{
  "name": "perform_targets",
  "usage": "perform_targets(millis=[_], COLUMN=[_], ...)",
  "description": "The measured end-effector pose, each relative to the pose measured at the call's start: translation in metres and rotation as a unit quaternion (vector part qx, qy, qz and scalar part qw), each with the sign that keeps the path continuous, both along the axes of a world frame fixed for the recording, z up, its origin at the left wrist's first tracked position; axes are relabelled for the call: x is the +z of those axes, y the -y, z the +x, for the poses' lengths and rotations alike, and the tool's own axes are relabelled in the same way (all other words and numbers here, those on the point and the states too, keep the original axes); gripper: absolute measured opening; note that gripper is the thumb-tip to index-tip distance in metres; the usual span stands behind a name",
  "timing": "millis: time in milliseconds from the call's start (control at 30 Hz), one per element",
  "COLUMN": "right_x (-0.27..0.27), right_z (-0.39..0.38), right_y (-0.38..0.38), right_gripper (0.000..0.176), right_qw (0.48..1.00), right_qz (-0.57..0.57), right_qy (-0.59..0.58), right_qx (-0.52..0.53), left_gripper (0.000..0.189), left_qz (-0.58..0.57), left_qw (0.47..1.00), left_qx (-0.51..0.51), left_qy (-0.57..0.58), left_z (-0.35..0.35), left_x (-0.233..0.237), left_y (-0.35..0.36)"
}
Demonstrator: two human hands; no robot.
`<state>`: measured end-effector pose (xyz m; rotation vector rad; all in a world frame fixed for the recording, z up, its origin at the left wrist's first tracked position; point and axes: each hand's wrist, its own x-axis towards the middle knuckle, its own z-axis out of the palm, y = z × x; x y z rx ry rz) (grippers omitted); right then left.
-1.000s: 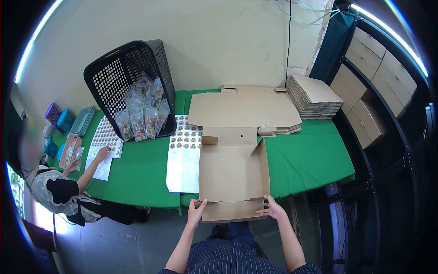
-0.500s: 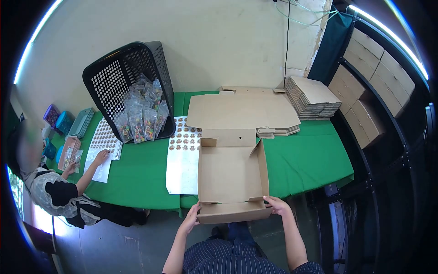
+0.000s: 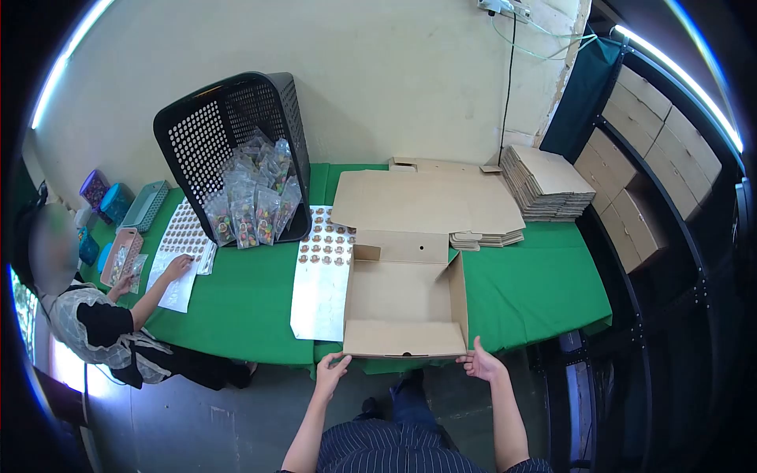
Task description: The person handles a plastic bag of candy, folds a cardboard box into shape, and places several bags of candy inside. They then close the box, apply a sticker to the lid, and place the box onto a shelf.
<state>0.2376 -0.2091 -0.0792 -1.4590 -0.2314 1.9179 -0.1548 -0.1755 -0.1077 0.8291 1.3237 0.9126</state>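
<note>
A partly folded cardboard box lies on the green-covered table, its lid flap pointing toward the wall. Its front panel leans in over the near end of the box. By the near left corner is my left hand, fingers slightly apart, its tips close to the cardboard. At the near right corner, my right hand has its thumb raised and its fingers loosely extended beside the edge. Neither hand grips the box; whether the fingertips touch it is hard to tell.
Behind the box lie flat cardboard blanks and a folded stack. A black basket holds bagged colourful items. Sticker sheets lie left. A co-worker handles sheets there. Shelves with boxes stand right.
The box's front panel has folded inward over the near end. Both hands have come off the front wall's sides, and their fingers have loosened. The co-worker stays at the sheets.
</note>
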Motion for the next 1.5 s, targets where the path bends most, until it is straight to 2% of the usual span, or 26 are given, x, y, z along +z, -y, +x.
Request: perform_targets(millis=[67,167,233,300,367,400,467,500,533,600,633,667,700,767,800,867,933,1033,1067,1133,1233,1267,1367,1433,1467,1500], right_x=[-0.007,-0.024,-0.043,-0.049,-0.042,-0.033,-0.029,-0.022,-0.014,0.020,0.019,0.015,0.012,0.024,0.029,-0.009,-0.022,-0.031,-0.033,-0.045,-0.041,-0.039,-0.049,-0.004,0.021,0.033], right_z=[-0.011,-0.021,-0.020,-0.018,-0.017,-0.020,-0.027,-0.034,-0.040,-0.060,-0.067,-0.074,-0.078,-0.081,-0.080,-0.067,-0.062,-0.056,-0.053,-0.047,-0.047,-0.048,-0.043,-0.036,-0.031,-0.018], right_y=[-0.002,-0.010,-0.019,-0.029,-0.038,-0.041,-0.043,-0.045,-0.043,-0.037,-0.039,-0.036,-0.038,-0.053,-0.062,-0.081,-0.102,-0.118,-0.119,-0.122,-0.136,-0.137,-0.124,-0.110,-0.099,-0.090], right_gripper=[0.040,0.040,0.037,0.036,0.038,0.040,0.042,0.044,0.046,0.051,0.050,0.049,0.048,0.051,0.052,0.055,0.063,0.053,0.058,0.058,0.062,0.064,0.060,0.063,0.064,0.067], right_qw=[0.982,0.955,0.922,0.859,0.808,0.779,0.654,0.584,0.557,0.497,0.525,0.548,0.564,0.562,0.544,0.565,0.598,0.592,0.596,0.593,0.578,0.569,0.601,0.591,0.586,0.602], right_qz=[0.026,0.051,0.068,0.102,0.138,0.155,0.217,0.249,0.277,0.336,0.369,0.399,0.425,0.293,0.219,0.227,0.189,0.220,0.220,0.238,0.225,0.211,0.265,0.241,0.230,0.290], right_qy=[0.186,0.293,0.377,0.500,0.572,0.606,0.720,0.767,0.781,0.800,0.761,0.717,0.668,0.633,0.603,0.558,0.494,0.439,0.413,0.385,0.344,0.330,0.350,0.436,0.477,0.500], right_qx=[0.031,-0.016,-0.049,-0.036,-0.042,-0.045,-0.080,-0.094,-0.055,0.020,0.093,0.164,0.235,0.444,0.541,0.564,0.603,0.639,0.652,0.666,0.705,0.723,0.668,0.635,0.614,0.551], left_gripper=[0.032,0.033,0.037,0.042,0.047,0.054,0.055,0.056,0.056,0.055,0.055,0.050,0.047,0.041,0.037,0.029,0.031,0.040,0.044,0.048,0.050,0.051,0.055,0.056,0.057,0.062], left_qz=[0.028,0.063,0.101,0.179,0.291,0.293,0.345,0.368,0.377,0.378,0.378,0.409,0.367,0.279,0.243,0.167,0.115,0.012,-0.027,-0.030,-0.049,-0.058,0.006,0.078,0.114,0.190], left_qw=[0.999,0.996,0.988,0.958,0.884,0.882,0.858,0.843,0.819,0.760,0.726,0.678,0.684,0.693,0.698,0.707,0.681,0.667,0.662,0.652,0.659,0.667,0.703,0.833,0.881,0.862], left_qx=[0.028,0.036,0.029,0.024,0.021,-0.004,-0.109,-0.158,-0.200,-0.273,-0.308,-0.283,-0.319,-0.383,-0.394,-0.411,-0.484,-0.566,-0.591,-0.596,-0.587,-0.580,-0.505,-0.420,-0.371,-0.335], left_qy=[-0.035,-0.054,-0.115,-0.221,-0.365,-0.369,-0.363,-0.360,-0.384,-0.452,-0.485,-0.541,-0.544,-0.543,-0.547,-0.551,-0.538,-0.485,-0.461,-0.468,-0.468,-0.463,-0.501,-0.350,-0.271,-0.331], left_z=[0.007,0.013,0.015,0.019,0.027,0.036,0.047,0.052,0.057,0.062,0.065,0.070,0.074,0.084,0.090,0.101,0.109,0.124,0.126,0.125,0.122,0.122,0.123,0.121,0.118,0.113], left_x=[-0.003,-0.003,-0.003,0.001,0.010,0.047,0.078,0.086,0.091,0.069,0.056,0.056,0.050,0.034,0.025,0.016,0.005,0.016,0.021,-0.003,-0.003,0.000,-0.005,0.017,0.035,0.052], left_y=[-0.003,-0.008,-0.011,-0.014,-0.011,-0.007,-0.006,-0.006,-0.007,-0.012,-0.014,-0.015,-0.020,-0.037,-0.043,-0.058,-0.083,-0.114,-0.119,-0.118,-0.121,-0.117,-0.097,-0.074,-0.061,-0.051])
